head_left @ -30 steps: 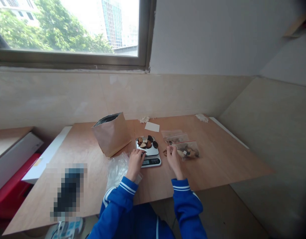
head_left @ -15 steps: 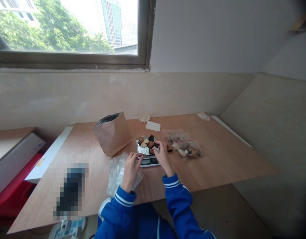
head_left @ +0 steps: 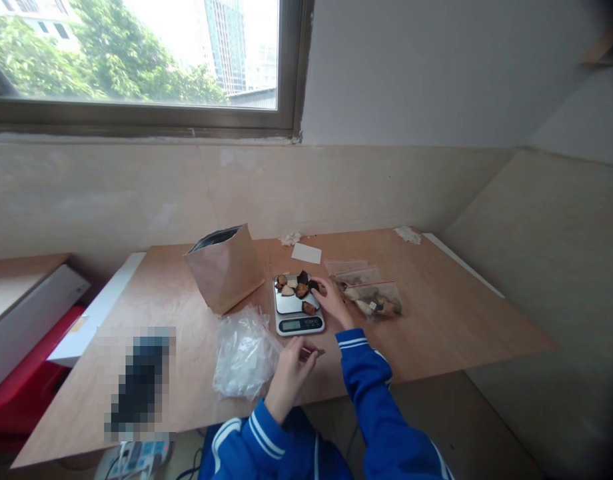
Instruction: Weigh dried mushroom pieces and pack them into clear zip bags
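Observation:
A silver kitchen scale (head_left: 286, 307) with a dark display panel carries several dried chunks (head_left: 301, 290), brown and pale with blackish skins. At the plate's right edge, my right hand (head_left: 332, 301) has its fingertips closed on a blackish chunk (head_left: 313, 285). A separate brown chunk (head_left: 309, 308) lies near the front of the plate. My left hand (head_left: 294, 365) is in front of the scale, pinching a small thin brown piece (head_left: 320, 351). Beside that hand lies a crumpled clear plastic bag (head_left: 244, 353).
An open brown paper pouch (head_left: 226, 270) stands left of the scale. Zip bags of dried pieces (head_left: 379, 300) lie to the right. Behind are a white card (head_left: 306, 253) and pale scraps (head_left: 290, 239), (head_left: 408, 235). A pixelated dark object (head_left: 140, 383) lies front left.
My left hand has moved from the scale's front left corner toward me and right, uncovering the display. The right hand has shifted slightly right and up. The front chunk on the plate is now uncovered.

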The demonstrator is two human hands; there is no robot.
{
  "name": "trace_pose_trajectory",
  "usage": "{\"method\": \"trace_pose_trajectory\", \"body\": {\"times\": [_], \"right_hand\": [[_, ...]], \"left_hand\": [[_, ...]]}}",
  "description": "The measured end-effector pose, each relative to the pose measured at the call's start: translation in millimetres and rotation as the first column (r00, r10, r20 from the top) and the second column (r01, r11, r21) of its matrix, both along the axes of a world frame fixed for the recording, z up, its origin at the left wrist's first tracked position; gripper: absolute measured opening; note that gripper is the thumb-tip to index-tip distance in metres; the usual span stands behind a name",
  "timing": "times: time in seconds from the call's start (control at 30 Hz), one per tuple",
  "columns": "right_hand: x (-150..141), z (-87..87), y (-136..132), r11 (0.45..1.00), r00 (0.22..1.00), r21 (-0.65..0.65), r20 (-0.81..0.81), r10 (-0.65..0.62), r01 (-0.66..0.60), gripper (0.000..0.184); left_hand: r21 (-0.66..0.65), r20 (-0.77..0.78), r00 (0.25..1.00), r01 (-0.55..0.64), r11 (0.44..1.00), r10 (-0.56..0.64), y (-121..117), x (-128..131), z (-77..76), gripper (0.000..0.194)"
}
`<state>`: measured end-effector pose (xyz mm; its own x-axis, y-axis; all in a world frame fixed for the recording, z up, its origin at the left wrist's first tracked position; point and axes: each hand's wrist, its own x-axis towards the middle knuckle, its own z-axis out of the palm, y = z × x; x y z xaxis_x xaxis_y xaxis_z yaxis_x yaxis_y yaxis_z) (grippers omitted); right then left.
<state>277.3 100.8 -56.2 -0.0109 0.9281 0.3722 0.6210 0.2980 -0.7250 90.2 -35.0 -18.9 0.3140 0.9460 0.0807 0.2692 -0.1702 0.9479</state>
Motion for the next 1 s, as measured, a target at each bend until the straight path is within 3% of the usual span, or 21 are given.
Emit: {"method": "trace_pose_trajectory", "body": {"times": [0.27,0.37,0.47,0.57,0.67,0.77,0.87,0.93,1.0], "right_hand": [[-14.3,16.6,38.9,0.993,0.991,-0.017,0.07,-0.112,0.113,0.017],[-17.8,20.7,58.2,0.991,0.992,-0.046,0.035,-0.125,0.126,0.005],[-8.7,24.2,61.0,0.985,0.986,-0.054,-0.033,-0.165,0.163,0.006],[12.5,24.2,37.1,0.975,0.971,-0.05,-0.095,-0.221,0.217,0.014],[33.3,16.3,-6.2,0.975,0.973,-0.089,-0.089,-0.212,0.204,0.015],[39.4,7.5,-46.5,0.977,0.984,-0.125,0.071,-0.164,0.172,0.013],[26.8,9.7,-67.8,0.97,0.938,-0.031,0.264,-0.226,0.242,0.019],[11.6,17.4,-72.5,0.984,0.933,0.006,0.319,-0.168,0.176,0.024],[-4.4,25.5,-73.4,0.999,0.938,-0.035,0.347,0.021,-0.009,0.027]], "left_hand": [[0.031,-0.071,0.985,0.162,0.986,-0.159,-13.4,10.4,-2.3,0.009],[0.017,-0.104,0.978,0.183,0.983,-0.18,-17.0,9.3,-3.9,0.008],[0.007,-0.126,0.973,0.196,0.981,-0.193,-18.8,7.6,-7.5,0.008],[0.01,-0.124,0.973,0.198,0.98,-0.195,-18.5,7.8,-13.6,0.007],[0.036,-0.105,0.978,0.183,0.983,-0.178,-17.7,12.5,-23.3,0.008],[0.078,-0.123,0.977,0.182,0.98,-0.172,-17.6,21.5,-34.4,0.012],[0.134,-0.184,0.965,0.211,0.968,-0.185,-18.1,30.5,-43.3,0.016],[0.179,-0.232,0.956,0.223,0.958,-0.179,-18.0,34.2,-47.4,0.019],[0.22,-0.27,0.948,0.231,0.948,-0.168,-17.3,35.5,-50.0,0.02]]}}
